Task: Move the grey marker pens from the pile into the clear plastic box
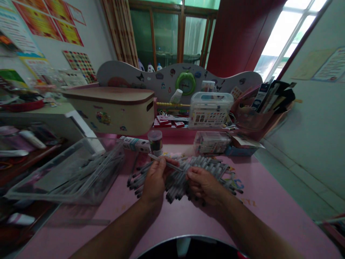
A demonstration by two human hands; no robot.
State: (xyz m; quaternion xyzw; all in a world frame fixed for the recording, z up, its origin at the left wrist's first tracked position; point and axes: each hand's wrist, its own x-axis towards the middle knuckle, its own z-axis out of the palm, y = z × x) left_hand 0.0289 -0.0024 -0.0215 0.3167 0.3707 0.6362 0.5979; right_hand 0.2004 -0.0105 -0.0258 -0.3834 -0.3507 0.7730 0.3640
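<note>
My left hand (155, 180) is closed around a slim, clear-barrelled pen (169, 164), its thumb lying along the barrel. The pen slants down to the right toward my right hand (206, 183). Thumb and forefinger of that hand are pinched together at or near the pen's right end; what they grip is too small to make out. Beneath both hands spreads a pile of similar clear pens (175, 185), many with dark ends toward me. To the left stands a clear plastic bin (72, 198) with many thin, pale, stick-like pieces inside.
Behind the pile stand a lidded clear jar (155, 142), a long printed box (134, 144) and a clear plastic case (211, 142). Farther back are a cream storage box (115, 115), a handled white case (210, 111) and a pen holder (250, 117). A clear strip (86, 222) lies front left.
</note>
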